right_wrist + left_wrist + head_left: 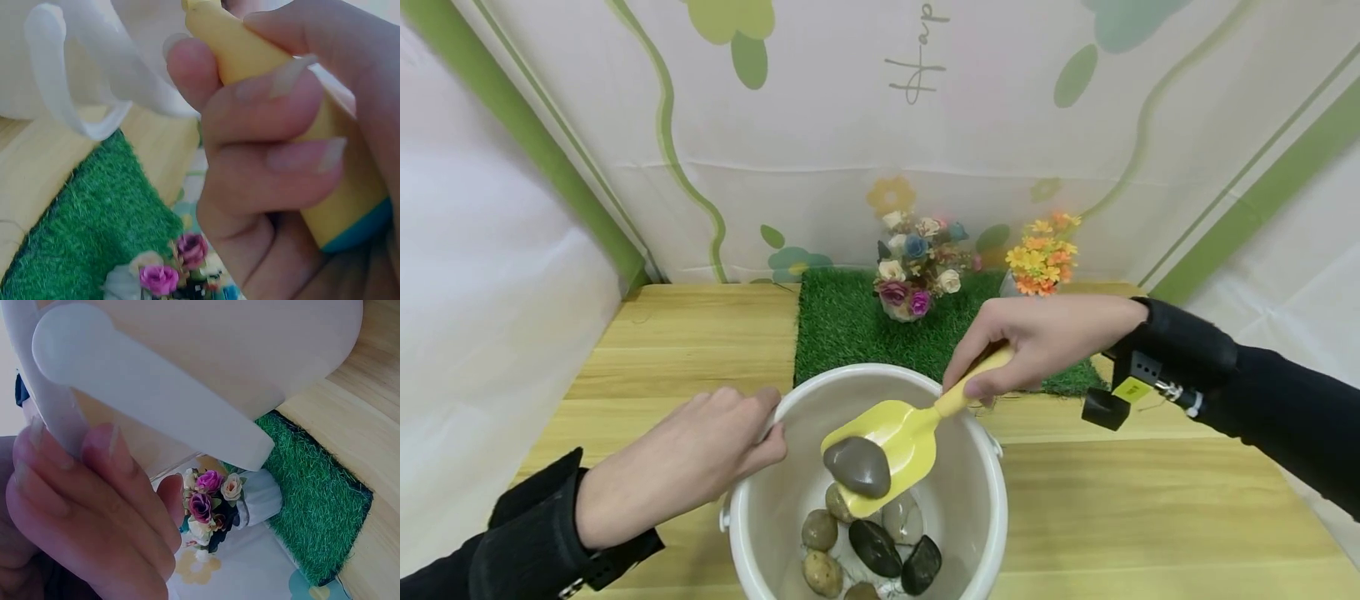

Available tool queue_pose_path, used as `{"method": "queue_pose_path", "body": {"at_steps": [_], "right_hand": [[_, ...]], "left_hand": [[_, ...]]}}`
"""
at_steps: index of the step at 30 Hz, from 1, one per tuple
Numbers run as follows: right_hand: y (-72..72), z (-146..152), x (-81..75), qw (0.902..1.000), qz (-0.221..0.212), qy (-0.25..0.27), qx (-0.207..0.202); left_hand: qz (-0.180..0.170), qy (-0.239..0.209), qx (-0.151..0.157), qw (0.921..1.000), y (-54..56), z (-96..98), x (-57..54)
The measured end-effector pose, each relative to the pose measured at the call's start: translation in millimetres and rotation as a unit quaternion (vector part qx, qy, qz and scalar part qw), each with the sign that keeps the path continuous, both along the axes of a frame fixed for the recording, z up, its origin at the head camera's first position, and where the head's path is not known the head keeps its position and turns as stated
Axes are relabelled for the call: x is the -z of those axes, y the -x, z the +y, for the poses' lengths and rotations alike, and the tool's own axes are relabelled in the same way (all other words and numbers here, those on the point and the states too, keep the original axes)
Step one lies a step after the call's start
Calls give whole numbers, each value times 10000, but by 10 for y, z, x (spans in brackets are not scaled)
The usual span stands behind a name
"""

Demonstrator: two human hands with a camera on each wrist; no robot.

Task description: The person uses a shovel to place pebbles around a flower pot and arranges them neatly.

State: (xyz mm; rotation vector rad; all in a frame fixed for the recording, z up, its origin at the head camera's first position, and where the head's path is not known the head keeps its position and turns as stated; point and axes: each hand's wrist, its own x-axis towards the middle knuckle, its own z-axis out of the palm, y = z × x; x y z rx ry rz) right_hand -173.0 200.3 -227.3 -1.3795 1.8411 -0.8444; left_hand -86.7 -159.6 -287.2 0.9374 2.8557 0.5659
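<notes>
In the head view a white bucket (992, 500) stands on the wooden table with several stones at its bottom, among them a black stone (876, 548) and a tan one (822, 573). My right hand (1037, 342) grips the handle of a yellow toy shovel (913, 446), tilted down over the bucket's opening. A smooth grey stone (857, 467) lies on its blade. My left hand (718, 437) holds the bucket's rim at the left, fingers outside the wall. The right wrist view shows fingers curled round the yellow handle (250, 53), which ends in teal.
Behind the bucket lies a green turf mat (835, 333). On it stand a pot of mixed artificial roses (917, 262) and a pot of orange and yellow flowers (1043, 254). A patterned cloth (850, 108) hangs behind the table (1150, 500). The bucket's white handle (156, 390) hangs outside.
</notes>
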Motion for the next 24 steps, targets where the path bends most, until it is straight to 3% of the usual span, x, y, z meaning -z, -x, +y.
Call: {"method": "queue_pose_path", "body": {"at_steps": [12, 20, 24], "right_hand": [[-4, 615, 1, 9935, 713, 218, 856], [26, 1029, 79, 9884, 523, 343, 1385], [21, 1238, 113, 9827, 677, 304, 1695]], "left_hand": [[75, -35, 67, 9999, 16, 0, 42], [73, -87, 69, 9999, 18, -1, 40], [116, -75, 39, 9999, 13, 0, 33]]}}
